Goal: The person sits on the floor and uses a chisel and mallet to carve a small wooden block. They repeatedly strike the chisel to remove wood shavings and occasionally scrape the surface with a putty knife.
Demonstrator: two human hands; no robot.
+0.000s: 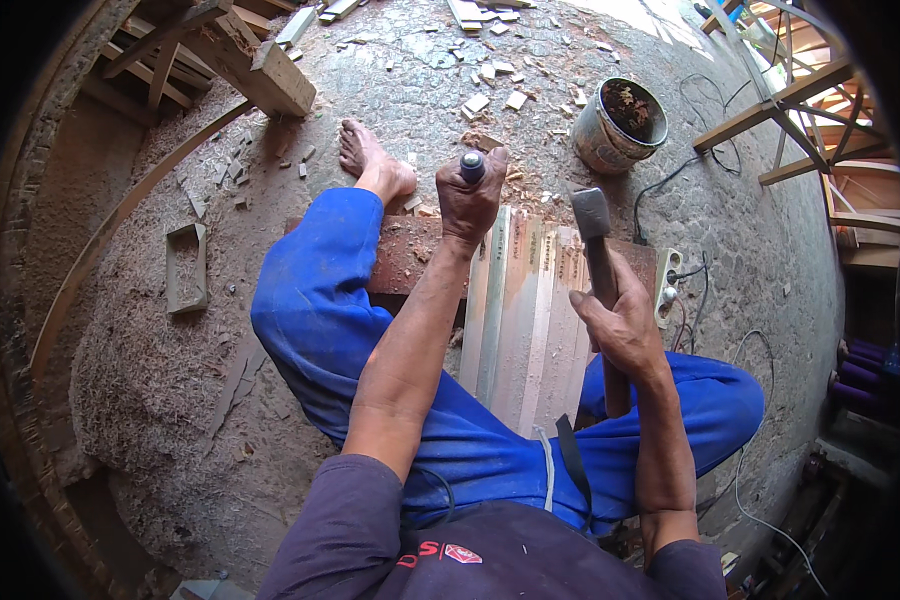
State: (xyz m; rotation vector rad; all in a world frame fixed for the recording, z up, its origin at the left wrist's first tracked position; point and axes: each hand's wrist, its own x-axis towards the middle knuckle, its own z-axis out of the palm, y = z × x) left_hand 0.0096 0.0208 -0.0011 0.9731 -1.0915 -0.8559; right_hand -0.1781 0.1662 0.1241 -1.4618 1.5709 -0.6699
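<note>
and here the left hand [470, 205] is clenched around an upright tool handle [472, 167], round butt facing up, probably left bare so it can take a blow; the working end is hidden beneath the fist. over on the right, the right hand [628, 322] grasps a hammer [600, 265], fingers wrapped round its handle, head at the far end, a hold that seems to suit swinging. between the arms lie the wooden strips [535, 325], side by side, running far across a low red-brown bench [405, 245], likely packed together for steadiness. blue trousers [325, 270] flank them left and right, perhaps bracing them. on to markings: dark rows at the strips' far ends, too small to tell cut from drawn, and red lettering [420, 553] beside a badge [462, 553] on the dark shirt [550, 560], near.
</note>
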